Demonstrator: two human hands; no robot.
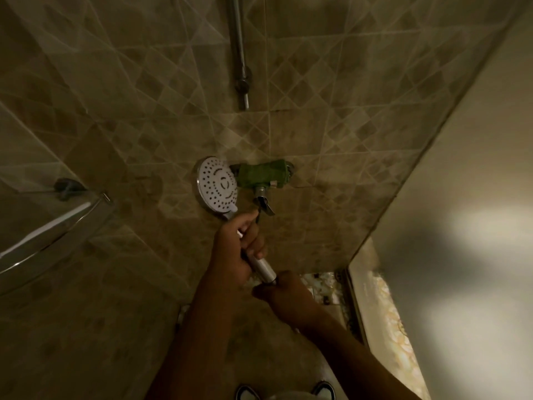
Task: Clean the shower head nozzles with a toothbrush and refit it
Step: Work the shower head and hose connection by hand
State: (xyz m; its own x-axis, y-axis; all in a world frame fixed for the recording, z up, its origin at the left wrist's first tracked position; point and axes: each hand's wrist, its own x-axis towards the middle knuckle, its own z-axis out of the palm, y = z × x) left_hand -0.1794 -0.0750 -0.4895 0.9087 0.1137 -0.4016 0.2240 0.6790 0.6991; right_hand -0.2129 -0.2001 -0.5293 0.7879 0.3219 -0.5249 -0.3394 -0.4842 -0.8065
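Both hands on the shower head handle, disc face toward the camera.

Head view: I see my left hand wrapped around the upper part of the chrome handle of the shower head, fingers closed tight on it; a small white piece shows between those fingers, too small to identify. Just below that grip, my right hand pinches narrowly at the handle's bottom end, where something dark sits; I cannot tell what. Up from the left grip, the round nozzle disc lies against the tiled wall, just beside a green-wrapped tap fitting. A chrome rail runs well above both hands. A glass corner shelf is off left.
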